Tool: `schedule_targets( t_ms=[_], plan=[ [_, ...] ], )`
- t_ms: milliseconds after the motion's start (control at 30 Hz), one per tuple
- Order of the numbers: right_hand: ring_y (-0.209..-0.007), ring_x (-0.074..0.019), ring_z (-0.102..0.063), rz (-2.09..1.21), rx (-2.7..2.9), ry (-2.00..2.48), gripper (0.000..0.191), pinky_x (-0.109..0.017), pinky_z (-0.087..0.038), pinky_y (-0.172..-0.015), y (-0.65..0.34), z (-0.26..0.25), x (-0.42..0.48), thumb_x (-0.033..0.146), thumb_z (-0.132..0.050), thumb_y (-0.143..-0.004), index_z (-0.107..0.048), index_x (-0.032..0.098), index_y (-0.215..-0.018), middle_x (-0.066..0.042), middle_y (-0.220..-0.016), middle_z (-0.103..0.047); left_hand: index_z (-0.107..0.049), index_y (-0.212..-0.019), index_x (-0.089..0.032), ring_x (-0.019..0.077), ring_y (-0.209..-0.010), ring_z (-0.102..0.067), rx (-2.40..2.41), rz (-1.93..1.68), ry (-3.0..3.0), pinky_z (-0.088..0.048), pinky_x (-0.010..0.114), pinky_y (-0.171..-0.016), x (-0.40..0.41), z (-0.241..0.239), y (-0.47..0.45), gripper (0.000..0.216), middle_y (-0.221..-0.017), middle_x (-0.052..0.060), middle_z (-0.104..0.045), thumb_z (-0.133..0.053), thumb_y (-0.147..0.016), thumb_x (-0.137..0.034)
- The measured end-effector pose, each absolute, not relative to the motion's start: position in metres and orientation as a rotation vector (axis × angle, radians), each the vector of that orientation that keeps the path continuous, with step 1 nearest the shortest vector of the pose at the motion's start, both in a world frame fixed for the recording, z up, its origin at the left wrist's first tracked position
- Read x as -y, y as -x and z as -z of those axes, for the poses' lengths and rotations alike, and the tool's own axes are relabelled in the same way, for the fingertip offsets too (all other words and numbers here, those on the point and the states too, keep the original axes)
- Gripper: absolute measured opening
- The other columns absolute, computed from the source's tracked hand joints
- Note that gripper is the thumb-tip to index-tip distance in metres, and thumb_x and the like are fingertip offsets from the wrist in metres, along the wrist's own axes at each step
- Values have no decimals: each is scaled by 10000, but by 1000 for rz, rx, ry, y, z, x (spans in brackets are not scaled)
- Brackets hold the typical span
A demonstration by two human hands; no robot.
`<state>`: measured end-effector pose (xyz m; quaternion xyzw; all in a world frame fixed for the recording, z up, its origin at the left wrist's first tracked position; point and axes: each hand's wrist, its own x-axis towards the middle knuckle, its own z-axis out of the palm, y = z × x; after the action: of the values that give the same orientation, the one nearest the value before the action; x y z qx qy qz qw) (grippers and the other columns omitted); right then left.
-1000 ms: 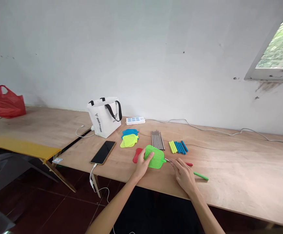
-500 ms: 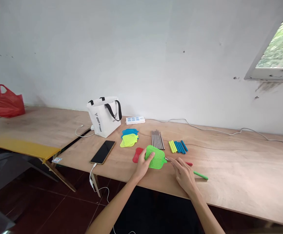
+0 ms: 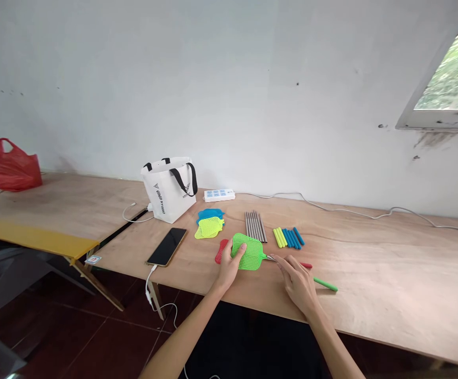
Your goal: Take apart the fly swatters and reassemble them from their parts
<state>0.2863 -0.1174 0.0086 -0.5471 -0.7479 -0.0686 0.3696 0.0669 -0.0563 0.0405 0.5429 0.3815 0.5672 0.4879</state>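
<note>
A green mesh swatter head [image 3: 248, 252] lies near the front of the wooden table [image 3: 371, 273]. My left hand [image 3: 229, 268] grips its left edge, fingers curled onto the mesh. My right hand [image 3: 297, 281] pinches a thin metal rod [image 3: 270, 257] where it meets the head's right side. A green handle [image 3: 325, 285] sticks out past my right hand, and a red handle tip [image 3: 306, 266] shows beside it. A red mesh head [image 3: 220, 251] lies partly under the green one.
Behind lie blue and yellow mesh heads [image 3: 209, 223], a row of metal rods [image 3: 255, 227] and yellow and blue handles [image 3: 288, 237]. A phone [image 3: 167, 246] on a cable, a white tote bag [image 3: 169, 188], a power strip [image 3: 219, 196] and a red plastic bag [image 3: 11, 165] stand to the left.
The green mesh head has shifted slightly left and back under my left hand. My right hand stays at the rod.
</note>
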Motion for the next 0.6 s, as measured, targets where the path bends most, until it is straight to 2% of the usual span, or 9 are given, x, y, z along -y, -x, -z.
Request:
schedule_targets(
  t_ms=[200,600],
  plan=[
    [-754,-163,-619,143,1913,1399,409,-260,-463,-660,-285,-11,118,211,-371,-1047,-642,262,-1350,-33,-869,-628,-667,-1123,-196,269,-1102,-660,-941,-1370,-1286,-530,353,-930,57,-42,-65,451,-1145,99,-705,-688,-873,-571],
    [-807,-177,-676,116,1976,1319,367,-262,-495,-694,-287,-11,118,268,-376,-1066,-689,250,-1257,-49,-898,-676,-681,-1050,-175,279,-1028,-681,-900,-1190,-1439,-540,361,-888,51,-42,-57,451,-1056,109,-733,-675,-871,-590]
  ],
)
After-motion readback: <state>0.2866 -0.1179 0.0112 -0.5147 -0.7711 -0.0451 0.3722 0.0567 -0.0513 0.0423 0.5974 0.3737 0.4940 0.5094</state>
